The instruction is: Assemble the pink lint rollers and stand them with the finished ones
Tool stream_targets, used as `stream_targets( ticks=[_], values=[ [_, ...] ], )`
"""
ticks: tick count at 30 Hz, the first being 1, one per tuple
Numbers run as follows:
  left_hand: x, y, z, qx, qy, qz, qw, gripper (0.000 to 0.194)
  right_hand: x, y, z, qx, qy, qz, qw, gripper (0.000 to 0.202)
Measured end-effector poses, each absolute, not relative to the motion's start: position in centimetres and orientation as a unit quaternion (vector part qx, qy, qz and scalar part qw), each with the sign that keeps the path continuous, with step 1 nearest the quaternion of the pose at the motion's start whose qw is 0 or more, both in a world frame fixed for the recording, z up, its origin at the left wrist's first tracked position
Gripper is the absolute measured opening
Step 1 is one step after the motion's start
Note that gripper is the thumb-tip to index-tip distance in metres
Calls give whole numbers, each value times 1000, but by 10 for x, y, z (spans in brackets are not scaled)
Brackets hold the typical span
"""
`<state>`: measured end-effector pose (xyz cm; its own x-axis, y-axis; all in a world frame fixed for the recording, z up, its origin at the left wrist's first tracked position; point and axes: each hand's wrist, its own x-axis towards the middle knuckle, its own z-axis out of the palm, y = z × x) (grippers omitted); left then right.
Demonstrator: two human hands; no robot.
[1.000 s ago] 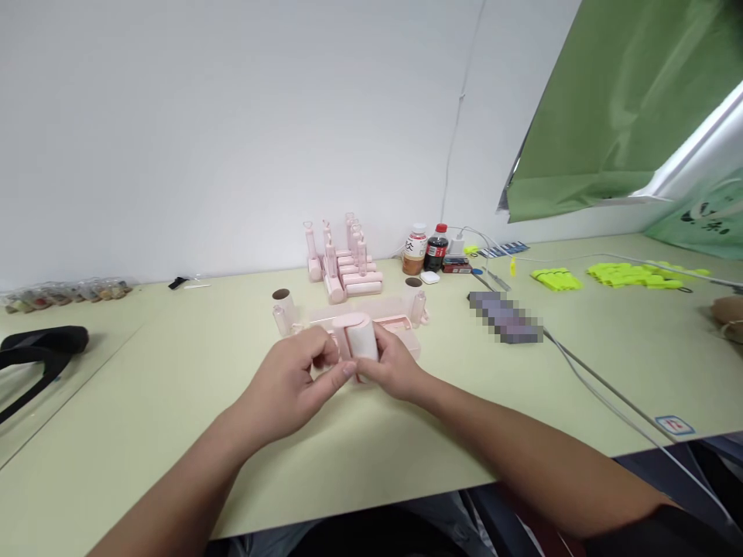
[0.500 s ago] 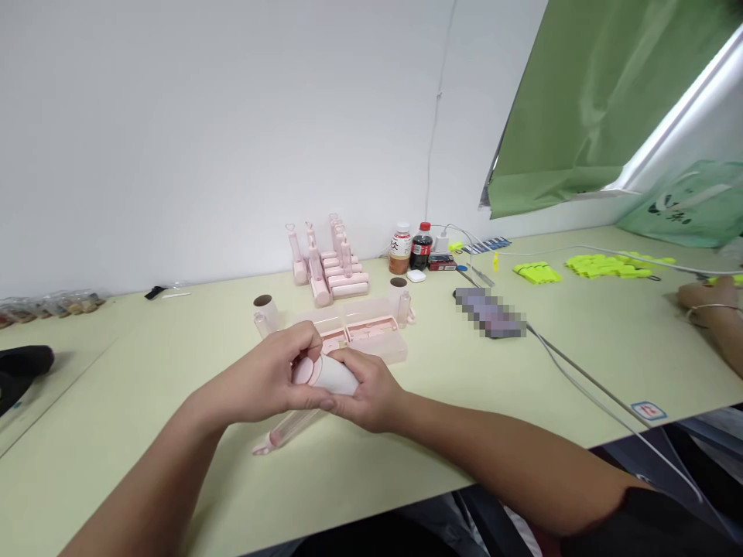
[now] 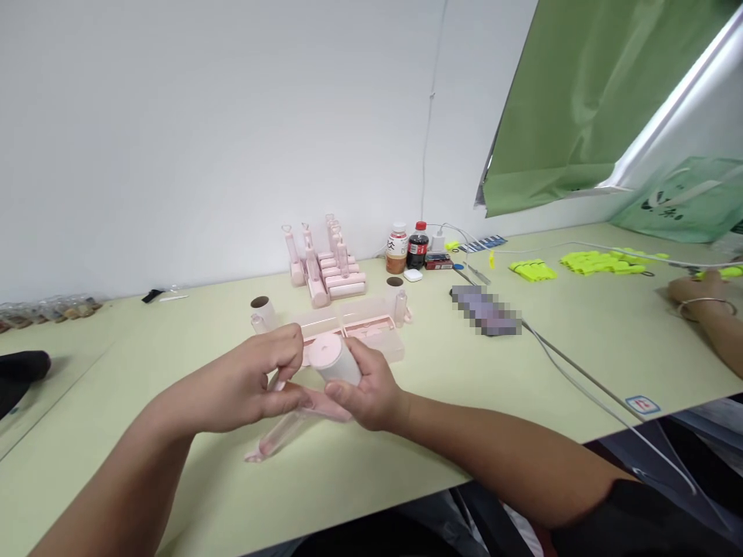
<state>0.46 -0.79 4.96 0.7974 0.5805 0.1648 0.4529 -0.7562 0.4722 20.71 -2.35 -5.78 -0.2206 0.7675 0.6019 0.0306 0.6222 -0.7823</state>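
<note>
Some bare table [image 3: 348,483] separates right hand [image 3: 373,393], holding cylinder [image 3: 335,359], from near edge [image 3: 371,514].

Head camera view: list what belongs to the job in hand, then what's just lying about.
Likely in the job:
- white roll in the right hand
- pink rollers by the wall
- open pink case

Probably just lying about:
- cola bottle
- white-capped bottle
- small red box

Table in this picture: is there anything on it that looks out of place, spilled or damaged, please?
No spill or damage is visible on the table. Only the dark, flat object right of the middle looks odd: coarse square blocks cover it in the picture, so its details cannot be seen.
</note>
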Motion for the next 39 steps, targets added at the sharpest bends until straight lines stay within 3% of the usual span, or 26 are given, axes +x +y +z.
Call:
stream_targets(
  ticks=[5,13,19,24,28,32,39],
  values=[
    [9,3,37,907,350,168,162,4,214,-8,-64,-317,-646,373,585,45],
    [8,13,-9,898,388,137,159,16,230,-1,-64,-331,-682,342,555,43],
    [1,18,-28,867,416,167,218,11,231,-1,-62,-352,-731,300,502,43],
    [-3,15,-20,803,427,312,274,15,232,1,-60,-333,-776,265,466,46],
    [2,7,-14,798,350,406,275,34,233,1,-60,-314,-812,237,430,48],
    [5,2,-17,852,270,366,260,43,236,1,-57,-301,-843,198,400,48],
    [5,0,-15,880,297,310,205,32,246,2,-51,-317,-888,143,300,44]
  ],
)
